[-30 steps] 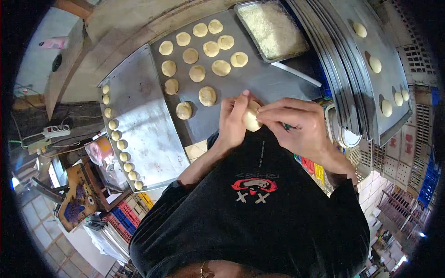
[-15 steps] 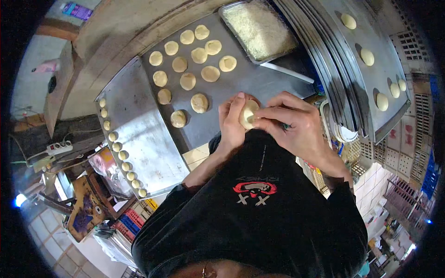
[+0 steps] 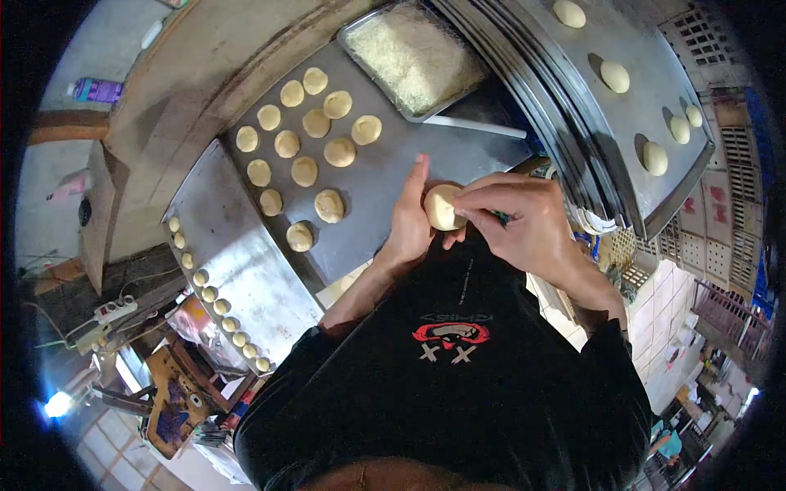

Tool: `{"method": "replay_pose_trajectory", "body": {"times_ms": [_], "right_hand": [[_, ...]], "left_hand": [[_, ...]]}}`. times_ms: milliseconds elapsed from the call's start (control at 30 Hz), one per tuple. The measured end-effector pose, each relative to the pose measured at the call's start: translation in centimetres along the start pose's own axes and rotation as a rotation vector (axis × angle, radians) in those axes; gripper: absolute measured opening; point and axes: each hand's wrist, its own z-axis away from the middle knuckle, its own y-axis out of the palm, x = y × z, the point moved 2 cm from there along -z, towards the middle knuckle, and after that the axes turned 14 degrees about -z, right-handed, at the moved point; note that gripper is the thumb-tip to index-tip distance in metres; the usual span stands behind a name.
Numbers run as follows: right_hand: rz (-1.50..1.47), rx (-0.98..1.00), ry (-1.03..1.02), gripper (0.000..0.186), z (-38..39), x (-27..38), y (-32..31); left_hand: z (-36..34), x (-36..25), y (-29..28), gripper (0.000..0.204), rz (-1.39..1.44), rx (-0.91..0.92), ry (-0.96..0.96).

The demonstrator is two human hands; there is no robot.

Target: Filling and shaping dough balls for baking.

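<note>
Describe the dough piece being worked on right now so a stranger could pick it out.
Find the grey metal tray carrying rows of flattened dough rounds. At its near edge, the dough ball sits between the left hand and right hand. It alone is lifted and held, not lying on the tray.

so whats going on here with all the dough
A person holds a dough ball between both hands: the left hand cups it and the right hand pinches its top. On the metal tray in front lie flattened dough rounds in rows, with a pan of shredded filling beyond.
</note>
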Motion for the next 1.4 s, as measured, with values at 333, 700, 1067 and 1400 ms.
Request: {"method": "replay_pose_trajectory", "body": {"times_ms": [333, 700, 1067, 1400], "right_hand": [[0.094, -0.283, -0.184, 0.02, 0.7, -2.4, -3.1], [-0.017, -0.404, -0.063, 0.015, 2.0, -4.9, -6.3], [-0.086, -0.399, -0.028, 0.017, 1.4, -8.3, -8.7], [-0.073, -0.268, -0.069, 0.016, -1.1, -9.0, -7.8]], "left_hand": [[-3.6, -3.3, 3.3, 0.031, -0.332, -0.064, 0.295], [-24.7, -18.8, 8.3, 0.042, -1.284, -0.617, 1.195], [-34.5, -20.7, 9.3, 0.057, -1.79, -0.467, 0.646], [-21.1, -17.6, 5.0, 0.054, -1.152, -0.812, 1.199]]}}
